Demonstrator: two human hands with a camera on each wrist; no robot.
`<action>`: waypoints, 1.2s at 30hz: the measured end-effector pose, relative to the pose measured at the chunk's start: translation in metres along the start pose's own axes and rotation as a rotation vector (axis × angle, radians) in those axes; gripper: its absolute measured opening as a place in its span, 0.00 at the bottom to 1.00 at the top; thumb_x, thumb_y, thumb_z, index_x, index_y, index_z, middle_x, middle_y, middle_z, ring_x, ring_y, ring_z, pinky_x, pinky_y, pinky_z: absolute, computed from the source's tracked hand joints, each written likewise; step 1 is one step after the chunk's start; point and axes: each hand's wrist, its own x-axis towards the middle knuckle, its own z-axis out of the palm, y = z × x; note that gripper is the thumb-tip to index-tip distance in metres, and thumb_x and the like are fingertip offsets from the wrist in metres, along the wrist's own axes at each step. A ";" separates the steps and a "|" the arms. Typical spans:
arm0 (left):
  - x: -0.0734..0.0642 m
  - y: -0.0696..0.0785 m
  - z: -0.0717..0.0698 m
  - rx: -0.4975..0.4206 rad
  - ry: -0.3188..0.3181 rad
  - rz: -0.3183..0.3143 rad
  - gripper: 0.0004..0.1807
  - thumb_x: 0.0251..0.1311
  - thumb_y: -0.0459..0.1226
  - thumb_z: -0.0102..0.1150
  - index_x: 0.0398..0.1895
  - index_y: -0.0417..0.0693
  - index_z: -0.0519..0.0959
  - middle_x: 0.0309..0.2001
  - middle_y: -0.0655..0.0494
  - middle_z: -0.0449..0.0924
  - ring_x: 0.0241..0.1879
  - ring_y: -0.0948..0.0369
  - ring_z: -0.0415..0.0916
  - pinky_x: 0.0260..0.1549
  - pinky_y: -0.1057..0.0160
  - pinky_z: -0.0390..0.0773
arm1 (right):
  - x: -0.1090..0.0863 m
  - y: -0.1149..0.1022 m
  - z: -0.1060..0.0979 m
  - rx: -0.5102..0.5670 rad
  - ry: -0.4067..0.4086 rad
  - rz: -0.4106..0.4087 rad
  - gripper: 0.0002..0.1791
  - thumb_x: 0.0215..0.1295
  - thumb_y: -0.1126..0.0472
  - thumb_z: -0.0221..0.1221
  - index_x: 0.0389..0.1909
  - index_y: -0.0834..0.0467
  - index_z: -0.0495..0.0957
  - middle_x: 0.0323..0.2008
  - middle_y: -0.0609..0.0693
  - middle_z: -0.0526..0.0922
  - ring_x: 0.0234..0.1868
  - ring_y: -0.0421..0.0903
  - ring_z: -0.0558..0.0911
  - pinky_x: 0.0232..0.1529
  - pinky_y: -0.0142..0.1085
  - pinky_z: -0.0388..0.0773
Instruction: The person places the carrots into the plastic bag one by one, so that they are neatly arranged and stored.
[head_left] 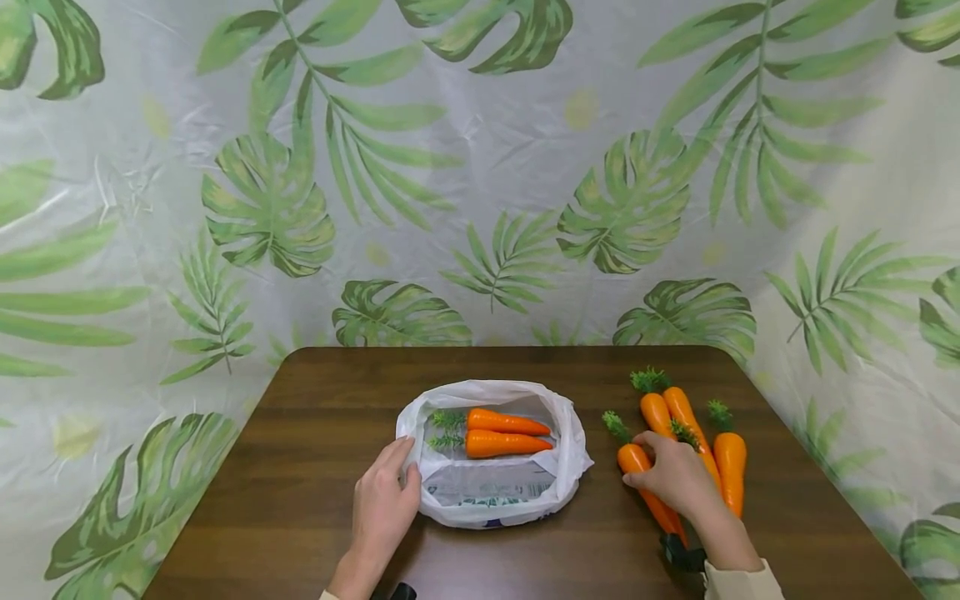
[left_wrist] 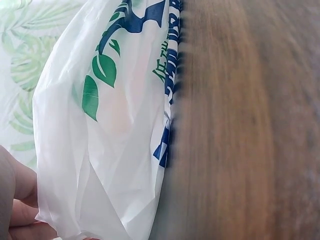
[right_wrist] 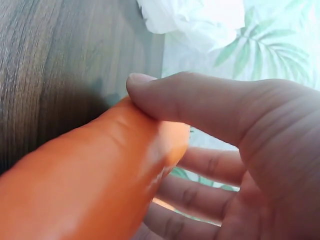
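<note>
A pale cloth printed with green palm and monstera leaves (head_left: pixel 495 108) hangs behind and around a dark brown wooden table (head_left: pixel 300 433) with rounded far corners. Near the middle of the table sits a white plastic bag (head_left: pixel 577 433), its mouth spread open and facing up; the left wrist view shows green leaves and dark blue lettering on its side. Inside lie two orange carrots, the farther one (head_left: pixel 506 421) just beside the nearer one (head_left: pixel 506 444), both with feathery green tops to the left and tips to the right.

The left hand (head_left: pixel 385 500) is at the left side of the bag, fingers against the rim; the plastic hides part of them, so I cannot tell whether they pinch it or merely rest there. The right hand (head_left: pixel 675 475) grasps another carrot (head_left: pixel 658 508) near its leafy end, thumb on one side and fingers on the other. This held carrot is right of the bag and well apart from it. Past that hand, more carrots (head_left: pixel 681 408) lie close together, and the rightmost carrot (head_left: pixel 731 467) points its thin end toward the person
</note>
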 end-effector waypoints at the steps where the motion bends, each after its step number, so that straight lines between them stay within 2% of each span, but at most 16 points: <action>1: 0.000 0.000 0.000 0.000 -0.002 -0.002 0.19 0.55 0.30 0.65 0.52 0.39 0.85 0.52 0.46 0.84 0.50 0.48 0.83 0.44 0.45 0.80 | 0.000 -0.001 0.000 0.005 0.003 -0.006 0.37 0.48 0.49 0.76 0.57 0.62 0.79 0.41 0.57 0.85 0.28 0.48 0.77 0.30 0.46 0.76; 8: 0.000 -0.003 -0.002 0.005 -0.005 -0.011 0.19 0.55 0.30 0.65 0.52 0.40 0.85 0.53 0.46 0.84 0.50 0.48 0.83 0.45 0.45 0.80 | 0.002 -0.007 0.001 0.025 -0.002 -0.011 0.36 0.48 0.48 0.76 0.57 0.60 0.79 0.42 0.58 0.85 0.31 0.49 0.79 0.33 0.48 0.78; 25: 0.003 -0.002 -0.003 -0.008 -0.020 -0.029 0.19 0.56 0.31 0.65 0.53 0.41 0.85 0.54 0.47 0.83 0.51 0.47 0.83 0.46 0.45 0.80 | -0.002 -0.014 -0.005 0.060 0.055 -0.046 0.33 0.51 0.49 0.75 0.58 0.58 0.79 0.45 0.59 0.85 0.39 0.55 0.83 0.36 0.50 0.80; 31: 0.001 0.002 -0.001 -0.017 -0.047 -0.056 0.19 0.58 0.31 0.65 0.55 0.41 0.84 0.55 0.47 0.83 0.52 0.47 0.82 0.47 0.45 0.80 | -0.005 -0.019 -0.011 0.060 0.033 -0.039 0.35 0.52 0.49 0.74 0.59 0.59 0.78 0.44 0.60 0.85 0.35 0.52 0.82 0.32 0.47 0.79; 36: 0.000 0.001 -0.001 -0.013 -0.031 -0.036 0.19 0.57 0.31 0.65 0.54 0.40 0.85 0.54 0.47 0.83 0.51 0.48 0.83 0.46 0.45 0.80 | -0.005 -0.024 -0.014 0.040 0.038 -0.045 0.35 0.52 0.49 0.74 0.59 0.59 0.77 0.40 0.57 0.85 0.29 0.47 0.78 0.28 0.43 0.75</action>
